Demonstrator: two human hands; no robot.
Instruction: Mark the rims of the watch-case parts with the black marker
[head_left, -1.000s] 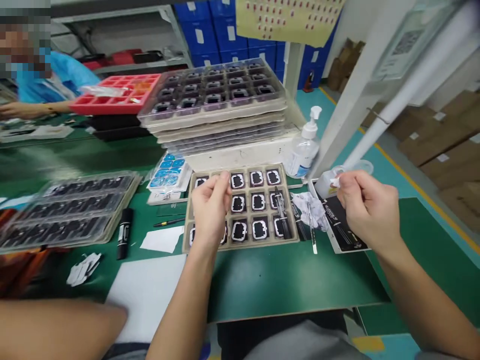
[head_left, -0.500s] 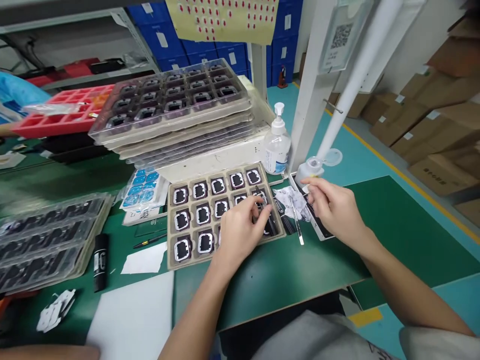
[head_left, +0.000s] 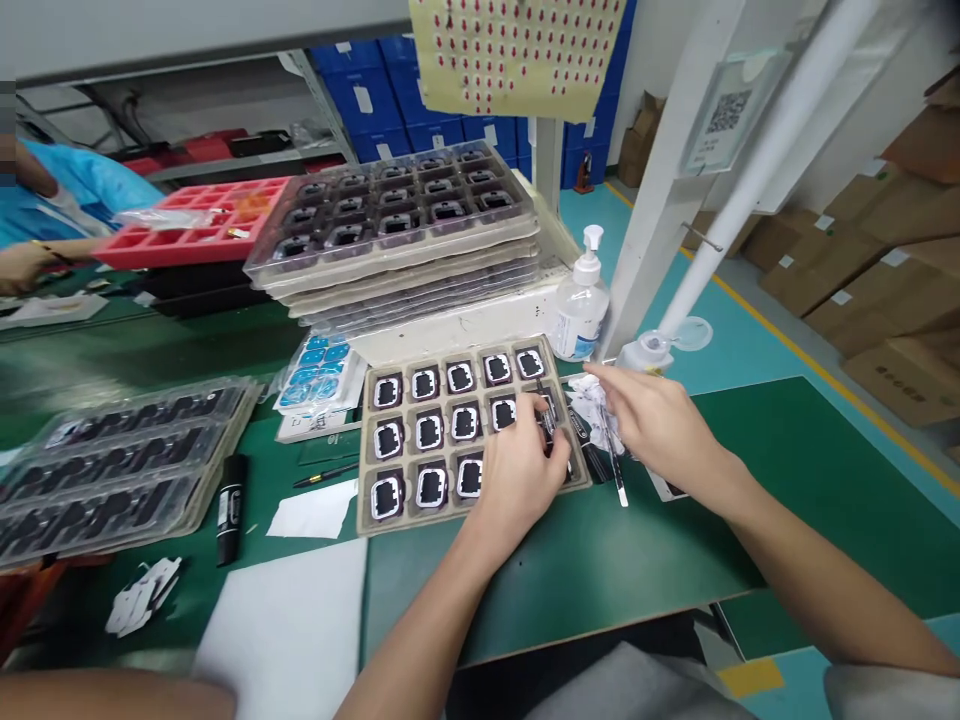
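My left hand (head_left: 521,460) reaches over the right side of a beige tray (head_left: 363,470). Its fingers are curled with the thumb opposite, against a dark part I cannot make out. Framed watch-like parts (head_left: 430,432) with white rims and dark centres sit in the tray's pockets. My right hand (head_left: 667,430) hovers just right of the tray, index finger stretched out and nothing visible in it. Beneath its fingertips lie crumpled white paper (head_left: 591,400) and metal tweezers (head_left: 621,485). Its thumb is mostly hidden.
Stacked trays (head_left: 397,260) rise behind, beside a pump bottle (head_left: 581,310) and a white lidded container (head_left: 646,350). Left lie clear-covered trays (head_left: 127,470), a black marker (head_left: 231,510) and a white sheet (head_left: 292,620). A co-worker's arm (head_left: 30,265) shows at far left.
The view has shifted, so the bench appears farther right. My right hand's pinch has loosened, and the small white bit at its fingertips no longer shows. My left hand stays at the tray.
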